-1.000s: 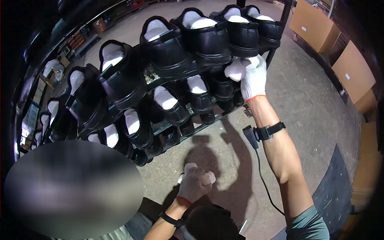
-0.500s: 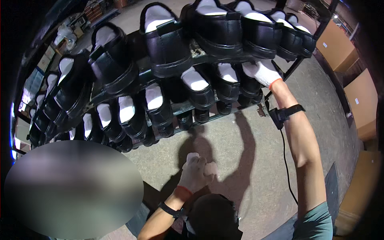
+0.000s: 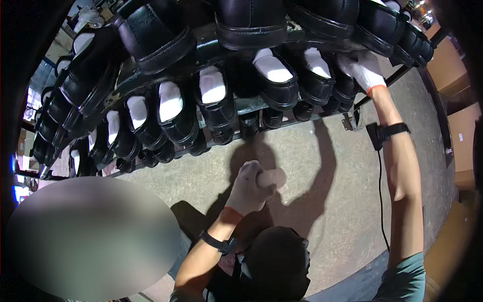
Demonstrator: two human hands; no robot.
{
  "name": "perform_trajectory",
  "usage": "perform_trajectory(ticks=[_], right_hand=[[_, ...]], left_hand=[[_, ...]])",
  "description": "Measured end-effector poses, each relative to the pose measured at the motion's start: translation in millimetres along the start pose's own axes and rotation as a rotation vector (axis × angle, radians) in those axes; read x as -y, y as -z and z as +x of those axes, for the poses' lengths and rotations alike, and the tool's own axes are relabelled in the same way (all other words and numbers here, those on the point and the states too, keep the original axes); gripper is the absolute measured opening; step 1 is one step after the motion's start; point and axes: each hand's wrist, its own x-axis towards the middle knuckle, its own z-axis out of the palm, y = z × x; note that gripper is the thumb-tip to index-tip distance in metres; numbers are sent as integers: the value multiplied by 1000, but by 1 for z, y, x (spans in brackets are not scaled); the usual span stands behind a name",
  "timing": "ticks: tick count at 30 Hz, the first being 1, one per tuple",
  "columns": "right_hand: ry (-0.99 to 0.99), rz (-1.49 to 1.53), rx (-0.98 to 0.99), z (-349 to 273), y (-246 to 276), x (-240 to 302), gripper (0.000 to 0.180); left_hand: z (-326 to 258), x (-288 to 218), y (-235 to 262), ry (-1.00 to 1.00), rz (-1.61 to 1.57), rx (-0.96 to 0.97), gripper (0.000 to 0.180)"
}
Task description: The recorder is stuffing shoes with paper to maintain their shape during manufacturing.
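My left hand (image 3: 250, 189), in a pale knit glove with an orange cuff, is closed around a pale, rounded piece (image 3: 271, 178) whose kind I cannot make out. It is over the floor, below the rack. My right hand (image 3: 366, 70), gloved the same way, reaches to the right end of the rack's lower shelf. It is at a black shoe (image 3: 346, 90), and its fingertips are hidden there. Beside that shoe stands another black shoe (image 3: 317, 83) with a white insole. More black shoes with white insoles, such as one near the middle (image 3: 276, 85), line this shelf.
Larger-looking black shoes (image 3: 251, 25) fill the upper shelf, close overhead. The rack's metal frame (image 3: 397, 78) slants at the right. Cardboard boxes (image 3: 462, 131) stand along the right side. A dark rounded thing (image 3: 274, 261) is at the lower edge. A cable (image 3: 381, 196) hangs from my right wrist strap.
The view has shifted, so the rack appears larger and higher. My left hand has turned, showing more of the pale piece. My right hand stays at the lower shelf's right end.
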Motion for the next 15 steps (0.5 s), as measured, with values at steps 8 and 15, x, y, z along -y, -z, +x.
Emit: perform_trajectory(ticks=[8, 15], right_hand=[[270, -66, -119, -119, 31, 97, 48], [50, 733, 802, -266, -10, 148, 91]], left_hand=[[2, -9, 34, 451, -617, -36, 43], [11, -87, 38, 431, -602, 307, 41]])
